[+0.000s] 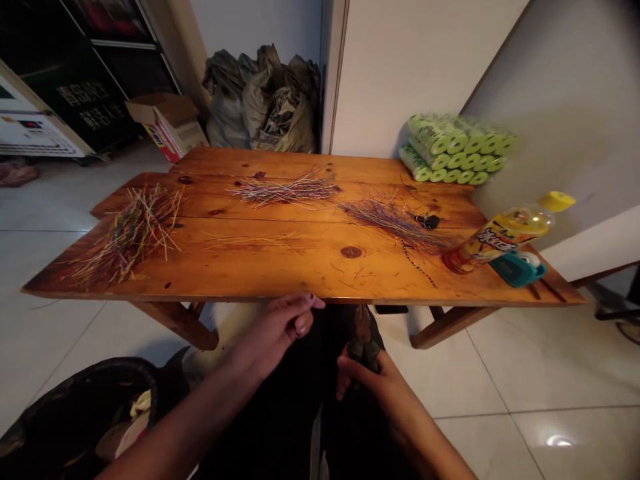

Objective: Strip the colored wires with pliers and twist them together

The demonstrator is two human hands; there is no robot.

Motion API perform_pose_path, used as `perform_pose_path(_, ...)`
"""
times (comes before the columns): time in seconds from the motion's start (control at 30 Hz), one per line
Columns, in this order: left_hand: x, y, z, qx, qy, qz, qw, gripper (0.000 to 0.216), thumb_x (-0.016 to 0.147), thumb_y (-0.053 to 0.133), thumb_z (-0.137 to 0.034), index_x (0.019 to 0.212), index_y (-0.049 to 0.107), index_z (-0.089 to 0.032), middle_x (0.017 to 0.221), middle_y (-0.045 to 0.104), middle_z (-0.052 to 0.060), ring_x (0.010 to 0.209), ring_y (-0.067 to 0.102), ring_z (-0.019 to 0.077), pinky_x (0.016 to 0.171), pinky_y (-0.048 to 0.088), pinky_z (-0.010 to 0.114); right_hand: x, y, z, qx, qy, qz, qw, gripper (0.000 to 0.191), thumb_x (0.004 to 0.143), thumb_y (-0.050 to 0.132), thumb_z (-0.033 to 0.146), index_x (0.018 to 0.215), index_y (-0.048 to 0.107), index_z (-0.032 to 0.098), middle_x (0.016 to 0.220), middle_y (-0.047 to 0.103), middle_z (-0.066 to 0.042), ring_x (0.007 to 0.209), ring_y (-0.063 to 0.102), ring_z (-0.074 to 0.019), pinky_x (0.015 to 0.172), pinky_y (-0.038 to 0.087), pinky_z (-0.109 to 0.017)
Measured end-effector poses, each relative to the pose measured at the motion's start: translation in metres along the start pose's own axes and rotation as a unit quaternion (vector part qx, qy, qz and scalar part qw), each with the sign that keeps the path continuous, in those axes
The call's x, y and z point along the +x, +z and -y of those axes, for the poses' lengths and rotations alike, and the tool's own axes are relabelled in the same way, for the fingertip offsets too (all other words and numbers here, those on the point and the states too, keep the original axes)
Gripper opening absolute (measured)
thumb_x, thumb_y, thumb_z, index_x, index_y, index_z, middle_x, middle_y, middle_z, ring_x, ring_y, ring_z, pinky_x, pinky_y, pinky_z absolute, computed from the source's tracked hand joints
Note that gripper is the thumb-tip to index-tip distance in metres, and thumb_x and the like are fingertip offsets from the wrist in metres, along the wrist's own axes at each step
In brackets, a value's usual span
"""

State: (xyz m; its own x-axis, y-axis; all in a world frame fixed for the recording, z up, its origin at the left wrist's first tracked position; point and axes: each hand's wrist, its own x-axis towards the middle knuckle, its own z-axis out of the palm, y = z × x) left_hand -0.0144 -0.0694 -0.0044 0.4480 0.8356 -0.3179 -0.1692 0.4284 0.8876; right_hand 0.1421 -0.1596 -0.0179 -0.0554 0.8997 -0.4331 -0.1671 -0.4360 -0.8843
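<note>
At five o'clock, the right hand (376,379) grips the pliers (363,325), presumably rigid and weighty, best held by the handles (371,355); at seven, the left hand (286,321) curls, contents indeterminable.

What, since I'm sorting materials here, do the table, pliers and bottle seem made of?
Table: wood, glossy, likely varnished; knots, plank seams and shine show.
Pliers: probably metal, brownish and dull at the head; grips too dim to tell.
Bottle: likely clear, glossy plastic; its upper part looks see-through.
</note>
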Motion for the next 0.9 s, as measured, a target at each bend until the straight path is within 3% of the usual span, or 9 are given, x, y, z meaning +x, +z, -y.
perform_pose_path(0.1, 0.012, -0.021, -0.009, 0.094, 0.038, -0.069, 0.992, 0.023, 0.076, 0.057, -0.037, 0.081, 0.068, -0.016, 0.051, 0.044, -0.004, 0.050, 0.039, 0.0080, 0.050, 0.030, 0.021, -0.004, -0.007, -0.005, 0.039, 0.037, -0.047, 0.997, 0.026, 0.074, 0.064, 0.037, 0.061, 0.055, 0.016, 0.051, 0.056, 0.001, 0.051, 0.052, -0.0112, 0.048, 0.031, -0.023)
perform_pose_path(0.2, 0.040, -0.041, -0.014, 0.229, 0.087, -0.099, 0.965, 0.028, 0.076, 0.056, -0.040, 0.083, 0.069, -0.016, 0.053, 0.051, -0.003, 0.053, 0.046, 0.0099, 0.053, 0.035, 0.022, -0.004, -0.011, -0.004, 0.160, 0.065, -0.088, 0.981, 0.023, 0.070, 0.069, 0.034, 0.066, 0.056, 0.016, 0.056, 0.055, 0.003, 0.054, 0.054, -0.0103, 0.051, 0.039, -0.021)
perform_pose_path(0.3, 0.081, -0.055, -0.017, 0.350, 0.130, -0.120, 0.920, 0.032, 0.079, 0.049, -0.040, 0.086, 0.068, -0.015, 0.057, 0.057, 0.000, 0.054, 0.052, 0.0117, 0.054, 0.038, 0.023, -0.001, -0.010, -0.001, 0.243, 0.068, -0.108, 0.962, 0.020, 0.067, 0.072, 0.029, 0.073, 0.058, 0.017, 0.059, 0.055, 0.003, 0.056, 0.055, -0.0093, 0.059, 0.047, -0.022)
perform_pose_path(0.43, 0.123, -0.071, -0.025, 0.483, 0.165, -0.146, 0.848, 0.027, 0.078, 0.051, -0.036, 0.084, 0.068, -0.016, 0.066, 0.064, 0.004, 0.064, 0.058, 0.0159, 0.062, 0.041, 0.025, 0.000, -0.007, 0.001, 0.264, 0.034, -0.088, 0.960, 0.016, 0.070, 0.069, 0.027, 0.070, 0.058, 0.016, 0.060, 0.054, 0.003, 0.058, 0.055, -0.0091, 0.061, 0.049, -0.022)
perform_pose_path(0.53, 0.126, -0.080, -0.034, 0.510, 0.187, -0.187, 0.818, 0.026, 0.076, 0.054, -0.035, 0.088, 0.068, -0.016, 0.079, 0.066, 0.008, 0.080, 0.058, 0.0217, 0.074, 0.039, 0.030, -0.002, -0.009, -0.002, 0.265, 0.033, -0.091, 0.959, 0.015, 0.071, 0.069, 0.027, 0.069, 0.058, 0.016, 0.060, 0.054, 0.003, 0.057, 0.055, -0.0093, 0.060, 0.049, -0.022)
perform_pose_path(0.67, 0.087, -0.068, -0.033, 0.538, 0.252, -0.215, 0.775, 0.031, 0.084, 0.044, -0.035, 0.099, 0.064, -0.016, 0.091, 0.064, 0.008, 0.085, 0.056, 0.0210, 0.080, 0.038, 0.031, -0.001, -0.011, -0.004, 0.297, 0.040, -0.114, 0.947, 0.015, 0.068, 0.072, 0.024, 0.070, 0.059, 0.016, 0.061, 0.055, 0.002, 0.058, 0.055, -0.0097, 0.061, 0.051, -0.023)
perform_pose_path(0.7, 0.072, -0.058, -0.027, 0.526, 0.257, -0.187, 0.789, 0.031, 0.085, 0.042, -0.035, 0.099, 0.063, -0.017, 0.092, 0.064, 0.008, 0.083, 0.056, 0.0197, 0.079, 0.039, 0.030, 0.001, -0.011, -0.004, 0.319, 0.038, -0.115, 0.940, 0.015, 0.068, 0.072, 0.023, 0.071, 0.060, 0.016, 0.062, 0.055, 0.002, 0.059, 0.055, -0.0097, 0.062, 0.051, -0.023)
perform_pose_path(0.77, 0.042, -0.033, -0.012, 0.475, 0.227, -0.075, 0.847, 0.030, 0.086, 0.042, -0.037, 0.093, 0.064, -0.018, 0.094, 0.065, 0.006, 0.087, 0.057, 0.0185, 0.081, 0.040, 0.029, 0.006, -0.008, -0.002, 0.379, 0.030, -0.102, 0.919, 0.012, 0.068, 0.071, 0.020, 0.073, 0.060, 0.016, 0.064, 0.056, 0.003, 0.061, 0.056, -0.0092, 0.064, 0.052, -0.022)
perform_pose_path(0.9, 0.004, 0.014, 0.021, 0.273, 0.090, 0.152, 0.945, 0.032, 0.084, 0.047, -0.040, 0.107, 0.058, -0.021, 0.108, 0.062, 0.005, 0.101, 0.055, 0.0184, 0.090, 0.038, 0.031, 0.019, 0.002, 0.005, 0.508, 0.038, -0.033, 0.860, 0.009, 0.070, 0.068, 0.017, 0.073, 0.060, 0.017, 0.065, 0.057, 0.004, 0.061, 0.057, -0.0066, 0.067, 0.051, -0.017)
